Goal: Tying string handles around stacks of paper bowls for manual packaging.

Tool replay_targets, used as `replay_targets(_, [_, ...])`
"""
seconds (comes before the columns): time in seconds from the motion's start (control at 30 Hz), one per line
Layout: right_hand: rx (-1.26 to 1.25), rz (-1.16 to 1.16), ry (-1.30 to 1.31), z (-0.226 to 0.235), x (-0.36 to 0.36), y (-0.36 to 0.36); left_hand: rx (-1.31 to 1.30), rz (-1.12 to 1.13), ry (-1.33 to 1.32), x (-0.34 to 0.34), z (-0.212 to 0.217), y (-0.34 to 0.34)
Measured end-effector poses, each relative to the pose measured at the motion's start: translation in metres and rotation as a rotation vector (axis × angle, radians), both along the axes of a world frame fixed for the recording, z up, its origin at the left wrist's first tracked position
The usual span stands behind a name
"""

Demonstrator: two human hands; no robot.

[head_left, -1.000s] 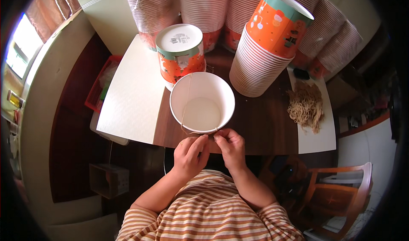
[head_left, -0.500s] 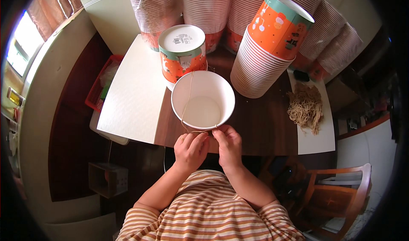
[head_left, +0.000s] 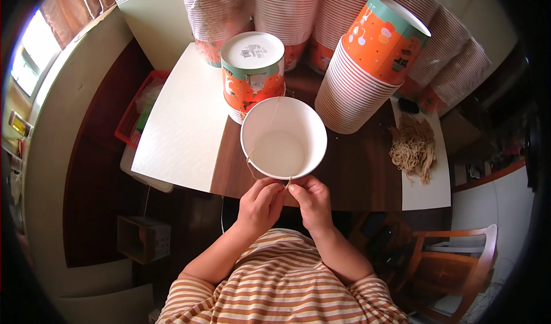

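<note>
A white-lined paper bucket [head_left: 284, 152] stands mouth toward me at the near part of the table. Thin tan string [head_left: 251, 166] crosses its mouth and hangs over the left side of the near rim. At that rim, my left hand [head_left: 261, 203] pinches the string between thumb and forefinger. Close beside it, my right hand [head_left: 310, 200] pinches the string where it comes over the rim, with the other fingers behind against the bucket's outside. The two sets of fingertips nearly meet. What lies under the fingers is partly hidden.
Behind the bucket stands an upturned orange bucket [head_left: 253, 83]. A tall leaning stack of buckets [head_left: 359, 86] rises to its right. A tangled heap of string [head_left: 414, 149] lies at the right table edge. Plastic-wrapped stacks [head_left: 287, 11] line the back; a wooden chair [head_left: 447, 264] stands lower right.
The bucket and both hands have shifted slightly right in view, along with the nearby stacks. My fingers have moved a little below the rim, drawing the string with them.
</note>
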State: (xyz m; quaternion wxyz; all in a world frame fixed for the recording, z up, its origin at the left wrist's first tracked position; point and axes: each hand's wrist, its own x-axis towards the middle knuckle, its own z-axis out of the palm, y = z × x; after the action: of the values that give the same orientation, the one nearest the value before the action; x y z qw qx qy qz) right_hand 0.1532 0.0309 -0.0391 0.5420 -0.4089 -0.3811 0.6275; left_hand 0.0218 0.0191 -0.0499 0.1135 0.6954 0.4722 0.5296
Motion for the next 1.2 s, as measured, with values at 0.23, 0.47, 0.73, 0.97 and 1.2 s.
replay_targets(0.23, [0.084,-0.084,-0.266,-0.026,0.005,-0.006,-0.108,-0.009,-0.041,0.002,-0.004,-0.006])
replay_targets(0.47, [0.375,-0.178,-0.516,-0.002,-0.001,-0.013,-0.044,0.023,0.036,0.002,-0.008,-0.002])
replay_targets(0.73, [0.432,-0.256,-0.654,-0.003,-0.003,-0.003,0.112,0.000,0.140,0.003,-0.007,0.008])
replay_targets(0.97, [0.359,-0.271,-0.662,-0.011,-0.005,-0.005,0.171,-0.008,0.107,0.003,-0.011,0.011])
replay_targets(1.2, [0.367,-0.314,-0.578,-0.013,-0.009,-0.007,0.181,-0.035,0.145,0.001,-0.011,0.012])
